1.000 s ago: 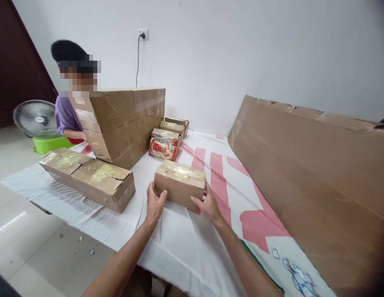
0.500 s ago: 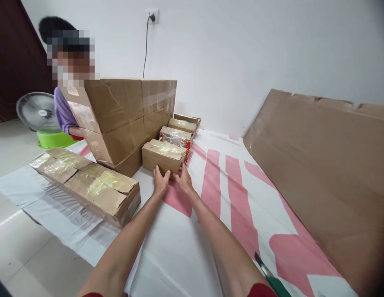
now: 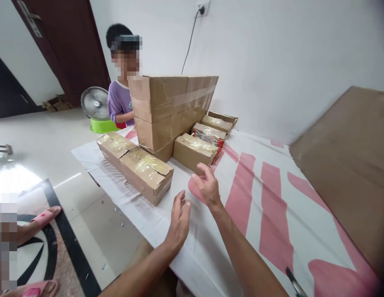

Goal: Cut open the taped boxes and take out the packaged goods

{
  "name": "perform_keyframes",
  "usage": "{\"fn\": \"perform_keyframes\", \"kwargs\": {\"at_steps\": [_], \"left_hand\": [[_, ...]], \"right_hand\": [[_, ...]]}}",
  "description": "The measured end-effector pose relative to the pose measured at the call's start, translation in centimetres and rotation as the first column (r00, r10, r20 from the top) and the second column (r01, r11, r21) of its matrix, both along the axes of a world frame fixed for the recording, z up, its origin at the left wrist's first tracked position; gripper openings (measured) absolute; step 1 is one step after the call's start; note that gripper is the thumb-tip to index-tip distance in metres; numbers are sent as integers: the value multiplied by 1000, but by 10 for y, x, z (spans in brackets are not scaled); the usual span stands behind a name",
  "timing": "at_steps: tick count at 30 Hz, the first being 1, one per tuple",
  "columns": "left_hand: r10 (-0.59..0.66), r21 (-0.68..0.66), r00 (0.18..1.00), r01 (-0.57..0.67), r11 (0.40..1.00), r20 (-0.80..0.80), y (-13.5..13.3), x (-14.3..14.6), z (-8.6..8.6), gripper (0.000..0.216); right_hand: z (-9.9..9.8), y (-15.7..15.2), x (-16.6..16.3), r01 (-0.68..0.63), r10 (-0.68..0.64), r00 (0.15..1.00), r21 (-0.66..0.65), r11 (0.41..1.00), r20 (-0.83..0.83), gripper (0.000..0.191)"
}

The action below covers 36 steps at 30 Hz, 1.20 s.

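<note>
Both of my hands hang above the cloth-covered table, holding nothing. My left hand point(image 3: 178, 220) has its fingers apart and is nearest the long taped cardboard boxes point(image 3: 139, 167) at the table's left edge. Just in front of a smaller taped cardboard box point(image 3: 192, 154) is my right hand point(image 3: 207, 185), its fingers loosely curved and apart. Beyond that box lie a cardboard box with clear and red wrapping point(image 3: 207, 138) and an open cardboard box point(image 3: 224, 119). A stack of large cardboard boxes point(image 3: 167, 101) rises beside them.
Behind the stack stands a person point(image 3: 120, 103) in a purple top. A fan point(image 3: 96, 103) is on the floor by a green basin point(image 3: 103, 125). A large cardboard sheet point(image 3: 347, 165) leans on the right; a knife point(image 3: 294, 282) lies at the front. Another person's slippered foot point(image 3: 46, 216) shows at left.
Both hands have let go of the smaller box and drawn back toward me, the left one moving toward the long boxes. The view has turned left.
</note>
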<state>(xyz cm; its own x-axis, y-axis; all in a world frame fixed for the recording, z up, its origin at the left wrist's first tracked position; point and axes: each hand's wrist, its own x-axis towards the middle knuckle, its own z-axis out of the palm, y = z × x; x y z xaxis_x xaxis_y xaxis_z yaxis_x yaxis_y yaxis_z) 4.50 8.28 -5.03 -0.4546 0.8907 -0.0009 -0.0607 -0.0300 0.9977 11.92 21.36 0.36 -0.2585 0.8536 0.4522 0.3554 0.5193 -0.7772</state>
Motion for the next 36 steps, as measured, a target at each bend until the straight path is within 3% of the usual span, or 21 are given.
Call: {"fn": "perform_keyframes", "kwargs": {"at_steps": [3,6,9,11,14,16,18,22,27,31,33,36], "left_hand": [[50,17,999,-50,999,-17,-55,-15,-12,46],[74,48,991,-69,996,-110,-78,-35,-17,34],[143,113,975,-125,986,-173,-86,-53,-10,29],[202,183,955,-163,970,-219,-90,-63,1,27],[339,317,894,-244,916,-293,-99,-72,19,24],[421,395,850,-286,873,-317,-103,-74,30,25],[415,404,845,-268,875,-337,-103,-72,38,30],[214,318,893,-85,944,-395,-93,-53,50,43],[-52,296,834,253,921,-549,-69,-14,62,35],[10,325,736,286,901,-677,-59,3,57,23],[81,357,692,265,896,-717,-60,4,53,21],[131,389,637,282,877,-759,-62,2,51,22]], "right_hand": [[26,-24,-43,-213,195,954,57,975,229,86],[43,-41,-82,-272,252,842,-29,962,477,113],[53,-49,-98,-255,248,775,-71,964,581,104],[60,-50,-90,-280,258,759,-58,958,597,95],[73,-52,-44,-375,334,724,-62,925,603,91],[80,-56,5,-431,392,698,-85,898,600,90],[84,-64,62,-435,419,687,-127,892,593,90],[80,-98,164,-290,350,747,-197,937,565,91],[70,-155,229,-107,226,810,-243,964,541,94],[45,-189,267,185,-94,879,-153,971,467,76],[21,-203,286,382,-259,804,-129,915,536,57],[-20,-218,300,549,-337,583,-53,834,739,39]]}}
